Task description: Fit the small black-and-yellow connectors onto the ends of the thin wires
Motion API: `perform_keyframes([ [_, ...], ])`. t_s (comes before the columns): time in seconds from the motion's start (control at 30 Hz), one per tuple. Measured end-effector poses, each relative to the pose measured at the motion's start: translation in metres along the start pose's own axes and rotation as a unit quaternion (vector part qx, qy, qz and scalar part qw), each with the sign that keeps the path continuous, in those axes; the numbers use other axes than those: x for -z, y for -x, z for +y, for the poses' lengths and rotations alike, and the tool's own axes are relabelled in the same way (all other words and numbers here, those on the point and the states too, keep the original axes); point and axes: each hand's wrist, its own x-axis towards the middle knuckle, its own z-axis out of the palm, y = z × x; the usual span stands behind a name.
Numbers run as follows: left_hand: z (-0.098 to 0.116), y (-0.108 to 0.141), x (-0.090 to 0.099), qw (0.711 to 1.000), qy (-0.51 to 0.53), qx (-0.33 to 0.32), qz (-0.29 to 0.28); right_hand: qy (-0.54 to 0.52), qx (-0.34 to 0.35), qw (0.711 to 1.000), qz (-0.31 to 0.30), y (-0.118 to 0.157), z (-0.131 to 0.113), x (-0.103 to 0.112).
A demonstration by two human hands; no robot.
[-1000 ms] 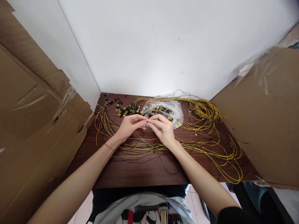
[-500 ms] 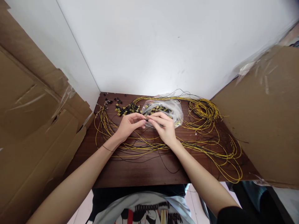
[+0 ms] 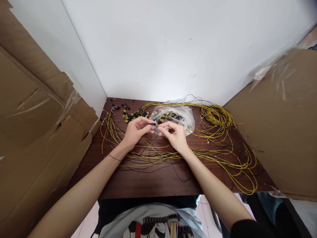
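Black and slim, a small part (image 3: 153,124) sits pinched in the left hand (image 3: 133,134), its grip narrow, above the brown table (image 3: 146,187). Just beside it, the right hand (image 3: 176,135) also pinches narrowly (on what, one cannot tell), near a clear plastic bag (image 3: 189,114) and yellow wires (image 3: 218,119).

A makeshift, workshop-like assembly corner: a brown table (image 3: 148,187) against a far white wall (image 3: 160,49), cardboard sheets (image 3: 37,138) at left and right, loops of yellow and black wire (image 3: 219,116), and a clear plastic bag (image 3: 189,116) of small parts (image 3: 170,116).
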Motion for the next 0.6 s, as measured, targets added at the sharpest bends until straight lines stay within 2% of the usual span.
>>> perform_keyframes([
  [0.3,-0.0014,0.0007,0.0006,1.0,-0.022,-0.01,-0.002,0.072,-0.001,0.997,0.04,-0.0001,0.0017,0.0008],
  [0.6,-0.0032,0.0007,-0.0005,0.999,-0.031,-0.042,0.003,0.07,0.001,0.997,0.033,-0.0004,-0.001,0.0011],
])
